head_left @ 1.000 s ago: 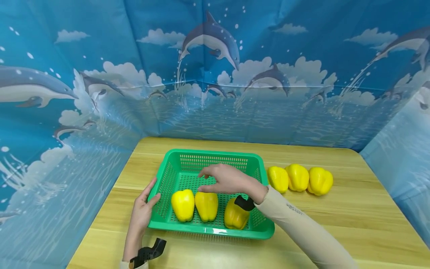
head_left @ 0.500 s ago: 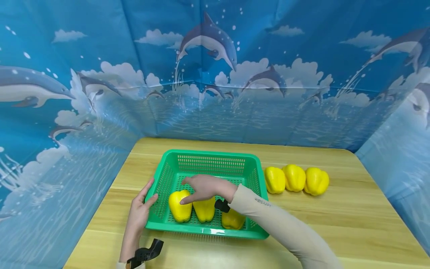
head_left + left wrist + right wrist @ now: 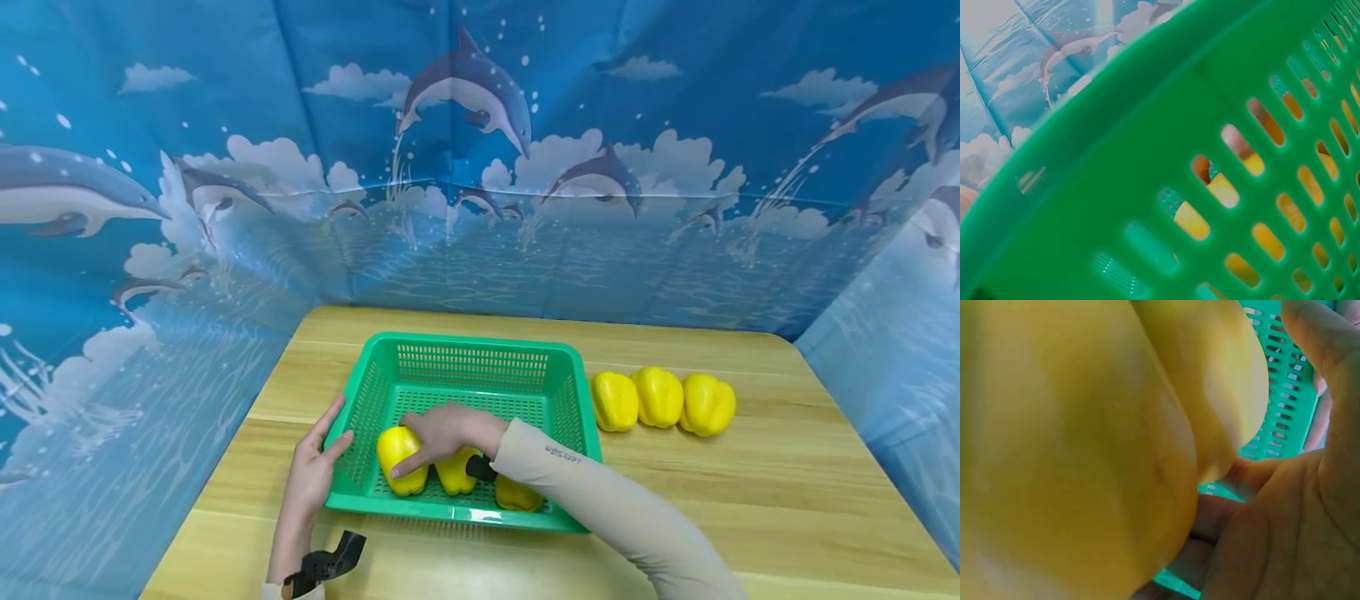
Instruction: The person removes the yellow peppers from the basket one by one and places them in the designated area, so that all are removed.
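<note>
A green plastic basket [image 3: 480, 518] sits on the wooden table with several yellow bell peppers inside. My left hand [image 3: 313, 471] holds its left rim, thumb over the edge and fingers along the outside. Inside the basket, my right hand [image 3: 442, 433] grips the leftmost bell pepper [image 3: 395, 450], thumb in front and fingers behind. Under that hand is the middle bell pepper [image 3: 453, 473], large and close in the right wrist view. Partly covered by the right sleeve, another bell pepper [image 3: 517, 493] lies to its right. The basket wall [image 3: 1085, 206] fills most of the left wrist view.
Outside the basket's right side, three more yellow bell peppers [image 3: 658, 397] stand in a row on the table [image 3: 787, 467]. A blue dolphin-print cloth [image 3: 480, 250] hangs behind the table and along its sides.
My right hand has moved left and down from above the middle bell pepper onto the leftmost one. My left hand has stayed at the basket's rim.
</note>
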{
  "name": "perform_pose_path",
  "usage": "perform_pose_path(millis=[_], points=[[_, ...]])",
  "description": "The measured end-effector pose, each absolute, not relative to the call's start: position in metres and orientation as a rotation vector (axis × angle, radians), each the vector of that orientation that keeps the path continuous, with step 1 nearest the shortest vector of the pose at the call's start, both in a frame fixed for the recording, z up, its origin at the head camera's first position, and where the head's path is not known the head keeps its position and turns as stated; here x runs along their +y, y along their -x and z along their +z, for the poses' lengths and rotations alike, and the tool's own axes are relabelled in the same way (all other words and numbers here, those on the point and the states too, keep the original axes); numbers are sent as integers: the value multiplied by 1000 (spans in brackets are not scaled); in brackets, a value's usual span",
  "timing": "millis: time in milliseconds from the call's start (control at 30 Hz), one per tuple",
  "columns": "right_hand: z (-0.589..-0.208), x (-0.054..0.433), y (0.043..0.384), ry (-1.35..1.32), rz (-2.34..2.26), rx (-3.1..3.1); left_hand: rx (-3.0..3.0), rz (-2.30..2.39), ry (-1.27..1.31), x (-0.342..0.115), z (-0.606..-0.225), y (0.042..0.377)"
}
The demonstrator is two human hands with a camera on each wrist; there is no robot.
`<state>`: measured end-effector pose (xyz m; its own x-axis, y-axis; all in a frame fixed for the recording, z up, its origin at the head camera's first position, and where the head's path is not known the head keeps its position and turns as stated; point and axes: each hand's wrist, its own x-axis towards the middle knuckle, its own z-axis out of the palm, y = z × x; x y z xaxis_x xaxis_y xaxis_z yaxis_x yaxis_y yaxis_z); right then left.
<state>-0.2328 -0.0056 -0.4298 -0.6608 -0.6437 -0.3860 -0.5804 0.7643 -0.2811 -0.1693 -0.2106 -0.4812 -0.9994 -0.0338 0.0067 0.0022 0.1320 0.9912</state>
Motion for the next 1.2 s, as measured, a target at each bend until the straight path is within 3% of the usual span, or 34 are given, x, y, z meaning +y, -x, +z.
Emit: perform_pose_path(millis=[433,1200], points=[[-442,-12,232,803,-241,2549,-2322,-2064,-24,-210,-480,171],[-454,-13,232,828,-371,2622,-2331,-2036,-19,-209,-479,168]])
